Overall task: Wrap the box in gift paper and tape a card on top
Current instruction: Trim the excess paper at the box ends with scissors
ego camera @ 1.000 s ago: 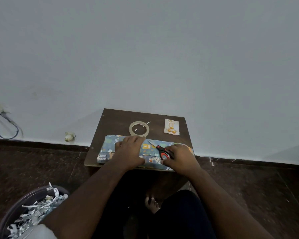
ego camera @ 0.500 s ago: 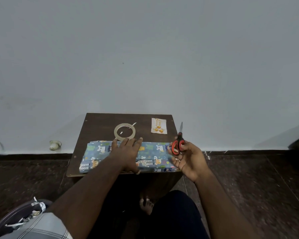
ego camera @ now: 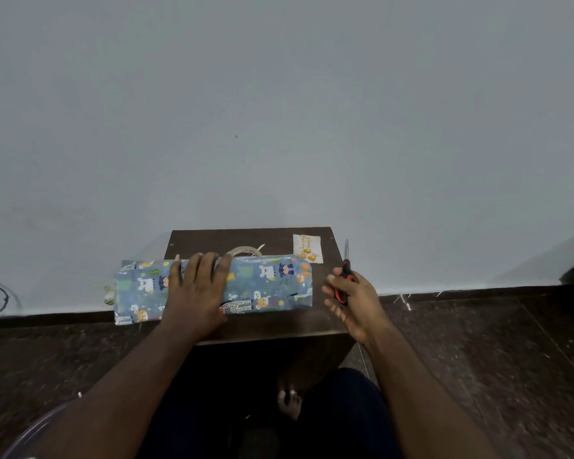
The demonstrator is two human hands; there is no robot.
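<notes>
Leftward slid the wrapped box [ego camera: 262,286], now overhanging the surface [ego camera: 279,326] — left hand [ego camera: 196,293] flat on it, fingers straight. Right hand [ego camera: 352,299], beside the box, gripped scissors [ego camera: 345,276]. Wrapping looked done; next, the card [ego camera: 307,248] behind the box needs tape [ego camera: 244,251].

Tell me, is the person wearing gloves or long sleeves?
No. The left hand and right hand are both bare, with no gloves. Both forearms are bare too, with no sleeves covering them. I can see no rings, watch or bracelets on them.
</notes>
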